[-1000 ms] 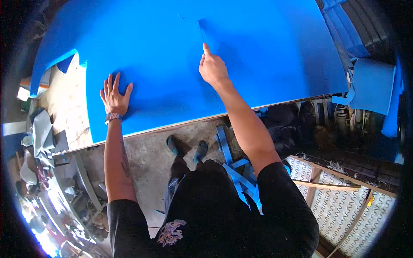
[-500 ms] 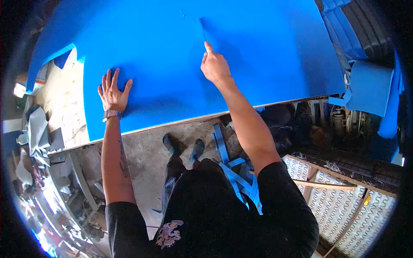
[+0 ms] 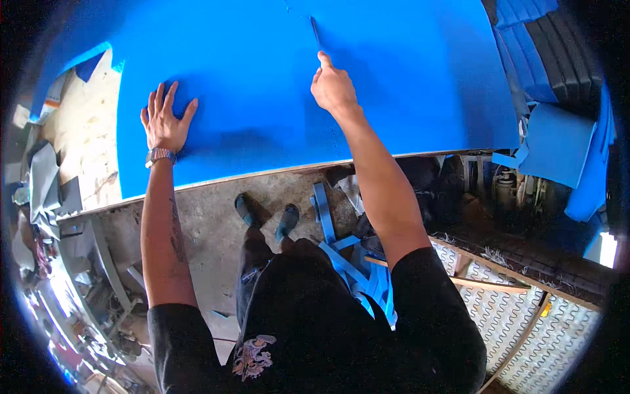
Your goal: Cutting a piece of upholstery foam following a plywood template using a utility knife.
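A large smooth blue sheet [image 3: 262, 92] covers most of the table. My left hand [image 3: 168, 125], with a watch [image 3: 159, 156] on its wrist, lies flat on it toward the left, fingers spread. Farther out and right of centre, my right hand [image 3: 333, 88] is closed round a slim knife, index finger stretched along it. The knife's thin dark blade [image 3: 315, 33] points away from me over the sheet; its handle is hidden in the hand. A faint broken line runs on the sheet beside my right wrist, and small marks show near the top edge.
Bare pale tabletop [image 3: 88, 131] shows at the left. Blue offcut strips [image 3: 354, 262] lie on the floor beside my legs. A wooden frame with wavy springs [image 3: 512, 315] stands at the lower right. Blue pieces [image 3: 558, 141] hang past the table's right end; grey scraps [image 3: 44, 184] lie left.
My view has shifted a little, so the table sits higher. The knife and my right hand stay over nearly the same part of the sheet; my left hand remains flat on it.
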Demonstrator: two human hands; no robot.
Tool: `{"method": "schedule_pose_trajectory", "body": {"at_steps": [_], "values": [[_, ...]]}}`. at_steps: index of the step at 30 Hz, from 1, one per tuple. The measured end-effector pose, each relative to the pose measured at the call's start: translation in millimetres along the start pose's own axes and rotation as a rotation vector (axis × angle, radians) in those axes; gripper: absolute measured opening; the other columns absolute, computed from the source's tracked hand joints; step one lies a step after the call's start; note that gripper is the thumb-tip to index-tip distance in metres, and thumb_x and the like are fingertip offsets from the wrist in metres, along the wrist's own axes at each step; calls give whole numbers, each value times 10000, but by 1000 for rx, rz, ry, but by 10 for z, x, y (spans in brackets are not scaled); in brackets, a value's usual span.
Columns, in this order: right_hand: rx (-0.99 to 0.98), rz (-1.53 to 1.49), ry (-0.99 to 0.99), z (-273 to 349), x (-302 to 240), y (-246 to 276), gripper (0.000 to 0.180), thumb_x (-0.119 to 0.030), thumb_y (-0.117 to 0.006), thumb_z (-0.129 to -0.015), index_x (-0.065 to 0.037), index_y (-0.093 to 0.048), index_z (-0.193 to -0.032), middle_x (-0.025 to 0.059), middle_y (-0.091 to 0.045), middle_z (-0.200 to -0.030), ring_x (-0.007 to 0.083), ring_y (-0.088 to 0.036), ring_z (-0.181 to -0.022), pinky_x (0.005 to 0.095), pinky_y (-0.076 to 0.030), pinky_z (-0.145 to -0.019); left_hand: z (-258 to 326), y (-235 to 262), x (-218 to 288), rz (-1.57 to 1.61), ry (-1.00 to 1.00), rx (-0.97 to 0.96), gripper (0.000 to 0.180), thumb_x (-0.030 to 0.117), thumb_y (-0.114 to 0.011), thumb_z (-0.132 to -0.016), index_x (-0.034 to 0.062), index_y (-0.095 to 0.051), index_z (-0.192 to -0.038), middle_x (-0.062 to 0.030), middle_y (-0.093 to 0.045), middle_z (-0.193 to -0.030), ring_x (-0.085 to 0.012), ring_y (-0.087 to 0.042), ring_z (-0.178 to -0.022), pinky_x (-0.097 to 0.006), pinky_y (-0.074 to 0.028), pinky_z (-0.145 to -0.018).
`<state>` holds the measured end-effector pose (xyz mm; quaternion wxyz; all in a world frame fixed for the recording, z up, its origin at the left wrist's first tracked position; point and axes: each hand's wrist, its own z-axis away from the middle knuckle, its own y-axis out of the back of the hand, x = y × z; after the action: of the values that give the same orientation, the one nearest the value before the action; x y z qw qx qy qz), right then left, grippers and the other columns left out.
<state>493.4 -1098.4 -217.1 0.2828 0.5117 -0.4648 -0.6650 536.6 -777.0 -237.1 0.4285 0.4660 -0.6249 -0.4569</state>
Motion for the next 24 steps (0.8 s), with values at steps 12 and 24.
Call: {"method": "schedule_pose_trajectory", "body": {"at_steps": [12, 24], "values": [[-47, 50, 15, 429, -75, -129, 415, -154, -399, -859, -75, -355, -1265, 250, -599, -821, 430, -567, -788, 497, -446, -720, 107, -152, -223, -25, 8, 0, 662, 625, -453, -764, 245, -389, -1302, -80, -275, -1403, -266, -224, -1302, -485, -123, -1050], [-65, 27, 41, 1055, 75, -178, 450, -158, -421, -852, -78, -344, -1289, 219, -599, -708, 410, -575, -653, 512, -453, -601, 265, -330, -305, -13, -20, 52, 650, 617, -467, -763, 247, -403, -1294, -86, -302, -1389, -267, -247, -1291, -484, -142, -1039]]}}
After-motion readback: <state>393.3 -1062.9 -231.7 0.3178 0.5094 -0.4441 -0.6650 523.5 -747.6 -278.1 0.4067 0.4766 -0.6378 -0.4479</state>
